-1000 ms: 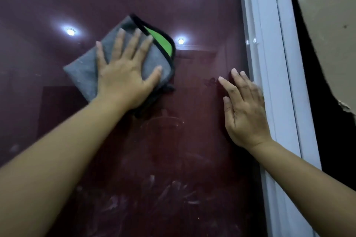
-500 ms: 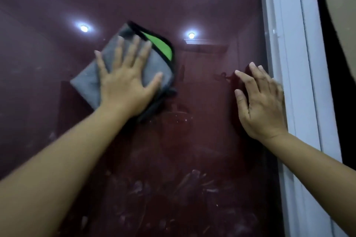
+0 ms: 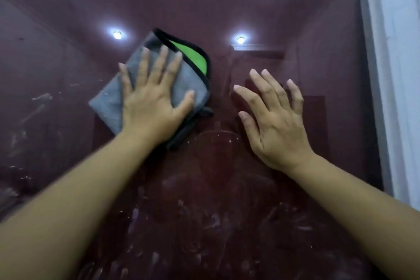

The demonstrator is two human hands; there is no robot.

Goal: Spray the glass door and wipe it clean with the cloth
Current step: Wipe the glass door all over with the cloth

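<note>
The left hand (image 3: 151,102) lies flat with its fingers spread and straight, pressing a folded grey microfibre cloth with black piping and a green inner face (image 3: 193,88) against the dark, reddish-tinted glass door (image 3: 261,2). The cloth pokes out beyond the fingertips, where its folded-back corner shows the green side, and it also sticks out to the left of the palm and below the thumb. The hand grasps nothing; it only pushes the cloth onto the pane.

The right hand (image 3: 276,125) is just to the right of the cloth, apart from it, with fingers straight and slightly fanned and the palm turned towards the glass. Its fingertips seem to rest on the pane, though whether the palm touches cannot be told. It holds nothing.

Below both hands and between the forearms, the glass carries pale smears and streaks (image 3: 204,223); more streaks sit to the left of the left hand. Above the hands, two round ceiling lights (image 3: 117,34) show as bright reflections in the pane. A white door frame (image 3: 393,75) runs upright well to the right of the right hand.
</note>
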